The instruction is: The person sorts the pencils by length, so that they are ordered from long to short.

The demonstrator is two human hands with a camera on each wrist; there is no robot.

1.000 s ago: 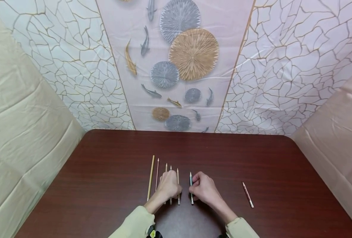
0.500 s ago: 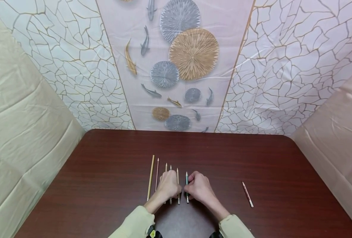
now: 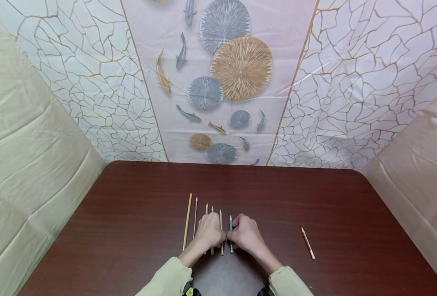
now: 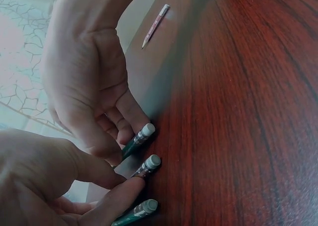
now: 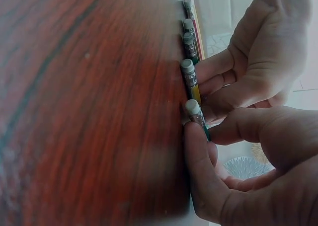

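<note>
My right hand [image 3: 246, 234] pinches a green pencil [image 3: 231, 224] near its white eraser end, thumb and fingertip on either side. It lies tip away from me, just right of a yellow pencil [image 3: 221, 222]. My left hand [image 3: 208, 231] pinches that yellow pencil near its eraser; the eraser [image 4: 153, 162] shows between the two hands in the left wrist view. Two more pencils, one of them light-tipped [image 3: 212, 209], pass partly hidden under my left hand. All the pencils here run roughly parallel, with their eraser ends towards me.
A long yellow stick [image 3: 187, 222] and a thin pink pencil [image 3: 195, 213] lie left of my left hand. Away to the right, a short pink pencil [image 3: 308, 243] lies slanted on the dark red-brown table [image 3: 277, 197]. Patterned cloth [image 3: 218, 119] hangs behind the table.
My right hand has slid the green pencil left, closer to the yellow pencil, mostly in the first half second. My left hand has stayed in place.
</note>
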